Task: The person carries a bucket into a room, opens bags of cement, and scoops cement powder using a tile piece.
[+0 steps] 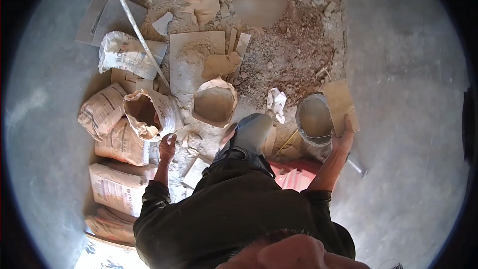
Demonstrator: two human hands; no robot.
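My right hand (343,134) grips the lower edge of a flat tan board (340,105), which overlaps the right side of a round bucket (314,119) with greyish-brown contents. On the other side, my left hand (168,147) is beside an open paper bag (144,112); its fingers are curled, and whether they hold anything is too small to tell. Between the hands, another opened bag (214,102) shows a grey-brown powdery surface inside. A crumpled white paper (276,103) lies between that bag and the bucket.
Closed paper sacks (117,187) line the left side. A long pole (134,22) leans near a white printed bag (130,55). Rubble (298,45) covers the ground ahead, with a flat panel (191,60) on it. Something red (296,173) lies near my body.
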